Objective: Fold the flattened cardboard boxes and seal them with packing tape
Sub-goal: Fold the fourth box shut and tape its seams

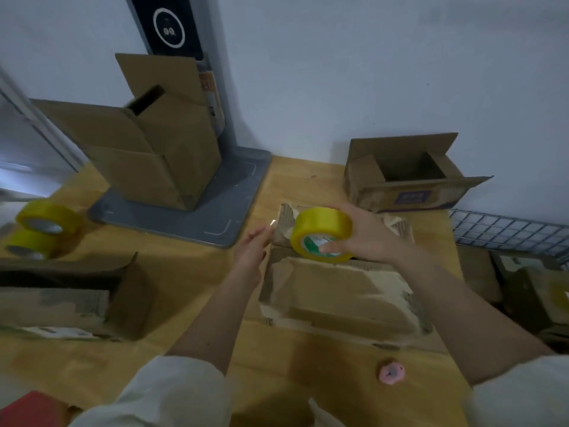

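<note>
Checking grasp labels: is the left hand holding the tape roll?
No, the right hand grips the tape roll; the left hand is open beside the box.

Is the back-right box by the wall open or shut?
Open. The back-right box has its top flaps spread outward, and its dark interior is visible.

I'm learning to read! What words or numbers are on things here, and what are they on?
Nothing here can be read.
Blue label on the open box: too blurred.
Green and white label inside the tape roll held by the right hand: too blurred.
Dark panel: a white circle sign, no readable words.
</note>
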